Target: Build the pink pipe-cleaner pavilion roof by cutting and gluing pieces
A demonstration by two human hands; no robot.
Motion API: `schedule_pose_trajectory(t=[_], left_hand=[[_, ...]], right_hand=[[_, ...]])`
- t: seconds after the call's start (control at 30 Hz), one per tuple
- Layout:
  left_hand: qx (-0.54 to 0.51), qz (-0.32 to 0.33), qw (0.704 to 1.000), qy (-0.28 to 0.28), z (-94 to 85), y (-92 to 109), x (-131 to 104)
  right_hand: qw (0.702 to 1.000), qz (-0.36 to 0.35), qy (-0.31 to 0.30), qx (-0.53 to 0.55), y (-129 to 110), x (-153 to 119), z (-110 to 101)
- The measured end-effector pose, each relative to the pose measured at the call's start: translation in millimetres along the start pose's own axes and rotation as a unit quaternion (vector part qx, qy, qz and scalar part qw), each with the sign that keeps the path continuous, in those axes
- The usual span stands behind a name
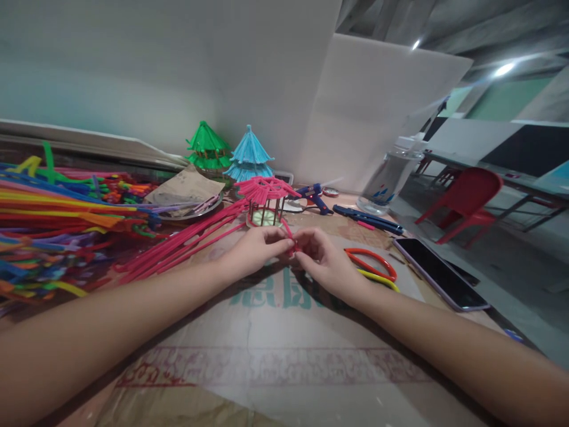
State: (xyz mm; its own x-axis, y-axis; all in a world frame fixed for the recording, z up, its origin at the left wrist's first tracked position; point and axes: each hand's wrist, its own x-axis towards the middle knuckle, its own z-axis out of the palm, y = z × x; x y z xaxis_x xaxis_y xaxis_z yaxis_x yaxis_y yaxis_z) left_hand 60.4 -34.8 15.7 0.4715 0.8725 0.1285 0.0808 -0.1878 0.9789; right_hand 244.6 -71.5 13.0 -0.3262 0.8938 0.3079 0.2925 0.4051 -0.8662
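My left hand (262,244) and my right hand (323,261) meet in front of me, each with thumb and fingers pinched on a pink pipe cleaner (288,228). Part of it rises above the fingertips; the rest is hidden by them. Just behind stands a small pavilion model (265,193) with a pink pipe-cleaner roof, thin dark posts and a pale green round base. Long pink pipe cleaners (178,242) lie beside my left forearm. Near my right hand are scissors with orange and yellow handles (376,264).
Colourful pipe cleaners (66,207) are heaped at left. Green (207,145) and blue (249,151) pavilion models stand behind. A glue gun (315,196), a dark blue tool (368,219), a clear bottle (384,178) and a phone (440,273) are to the right. A red chair (464,198) stands beyond.
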Motion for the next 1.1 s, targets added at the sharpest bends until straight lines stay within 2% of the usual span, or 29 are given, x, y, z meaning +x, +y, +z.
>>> schedule_pose_trajectory(t=[0.13, 0.27, 0.37, 0.47, 0.67, 0.83, 0.97, 1.1], left_hand=[[-0.066, -0.032, 0.997, 0.024, 2.9, 6.8, -2.1], [-0.066, -0.022, 0.996, 0.062, 3.4, 11.7, -3.2], [-0.056, -0.02, 0.998, 0.027, 3.4, 8.1, -3.3], [-0.031, -0.02, 0.999, -0.015, 4.3, 4.2, -4.5], [0.03, -0.007, 0.998, -0.052, 5.7, 6.5, -5.6], [0.027, 0.002, 0.998, -0.061, 5.5, 5.6, -3.9], [0.001, -0.011, 0.999, -0.047, 5.2, 3.8, -3.5], [-0.009, -0.019, 0.997, -0.07, 4.9, 1.4, -2.6]], right_hand=[[0.998, 0.006, 0.061, -0.024, -9.7, -2.7, -9.8], [0.992, 0.028, 0.097, -0.07, -15.3, -2.1, -20.3], [0.992, 0.054, 0.097, -0.051, -12.9, 0.3, -20.7], [0.994, 0.05, 0.097, -0.027, -9.0, 2.1, -17.1], [0.994, 0.04, 0.099, 0.014, -11.6, 3.1, -12.2], [0.992, 0.073, 0.059, 0.087, -14.2, 5.9, -13.1], [0.992, 0.103, 0.025, 0.069, -11.8, 7.7, -13.6], [0.991, 0.097, 0.006, 0.092, -8.4, 7.2, -11.8]])
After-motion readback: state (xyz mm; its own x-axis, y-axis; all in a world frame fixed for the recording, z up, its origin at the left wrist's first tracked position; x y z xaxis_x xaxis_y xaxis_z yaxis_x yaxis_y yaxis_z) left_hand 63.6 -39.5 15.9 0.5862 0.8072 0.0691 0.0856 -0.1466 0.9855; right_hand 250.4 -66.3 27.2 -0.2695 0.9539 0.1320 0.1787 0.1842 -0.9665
